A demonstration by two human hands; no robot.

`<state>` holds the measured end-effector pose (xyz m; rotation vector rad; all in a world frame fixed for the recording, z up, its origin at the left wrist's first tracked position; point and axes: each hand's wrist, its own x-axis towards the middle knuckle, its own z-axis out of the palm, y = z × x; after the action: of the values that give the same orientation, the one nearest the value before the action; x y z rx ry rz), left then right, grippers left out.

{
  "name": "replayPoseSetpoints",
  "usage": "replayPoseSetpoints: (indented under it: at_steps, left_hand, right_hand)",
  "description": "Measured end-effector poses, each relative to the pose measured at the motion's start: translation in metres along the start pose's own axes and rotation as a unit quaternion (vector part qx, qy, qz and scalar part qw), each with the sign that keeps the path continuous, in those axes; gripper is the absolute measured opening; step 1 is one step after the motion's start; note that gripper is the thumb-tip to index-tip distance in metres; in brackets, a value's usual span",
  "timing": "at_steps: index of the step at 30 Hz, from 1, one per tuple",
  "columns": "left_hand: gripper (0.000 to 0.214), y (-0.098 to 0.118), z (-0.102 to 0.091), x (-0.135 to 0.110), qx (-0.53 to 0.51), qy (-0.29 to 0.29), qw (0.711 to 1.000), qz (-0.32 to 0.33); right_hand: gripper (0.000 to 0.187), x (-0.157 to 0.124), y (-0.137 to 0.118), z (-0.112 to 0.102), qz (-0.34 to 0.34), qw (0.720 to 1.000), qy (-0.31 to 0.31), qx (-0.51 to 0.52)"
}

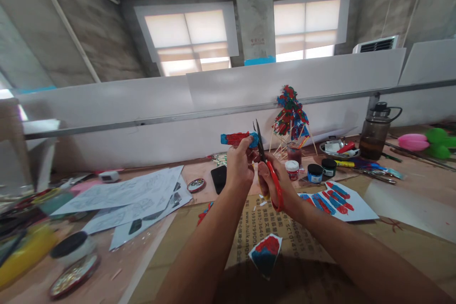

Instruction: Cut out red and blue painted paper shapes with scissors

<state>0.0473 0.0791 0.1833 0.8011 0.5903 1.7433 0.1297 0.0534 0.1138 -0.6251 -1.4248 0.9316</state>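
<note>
Pinched in my left hand (239, 166) is a strip of painted paper (233, 139), red in the middle and blue at its ends. My right hand (276, 178) grips red-handled scissors (274, 180), whose dark blades point up beside the strip's right end, slightly parted. Whether the blades touch the paper I cannot tell. Below my hands, a painted paper piece (266, 254) in red and blue lies on the cardboard (235, 266). Another white sheet with red and blue stripes (338, 202) lies to the right, partly behind my right forearm.
Behind my hands stands a red, blue and green painted model on sticks (290, 114). Paint jars (315, 173), a metal bowl (340, 148) and a dark bottle (374, 133) stand right. Drawing sheets (131, 194), a phone (218, 179) and a sequin-filled lid (73, 275) lie left.
</note>
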Motion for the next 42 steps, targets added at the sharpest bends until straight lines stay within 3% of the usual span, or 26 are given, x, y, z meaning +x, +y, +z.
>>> replayPoseSetpoints:
  at_steps: [30,42]
  left_hand:
    - [0.025,-0.003,-0.003,0.004,-0.018,0.013,1.000,-0.017]
    - [0.022,0.000,-0.002,0.003,-0.006,-0.011,1.000,-0.012]
  right_hand:
    - [0.040,-0.001,0.002,0.001,0.017,1.000,0.004,0.012]
    - [0.035,0.002,-0.009,0.000,-0.018,1.000,-0.011,-0.003]
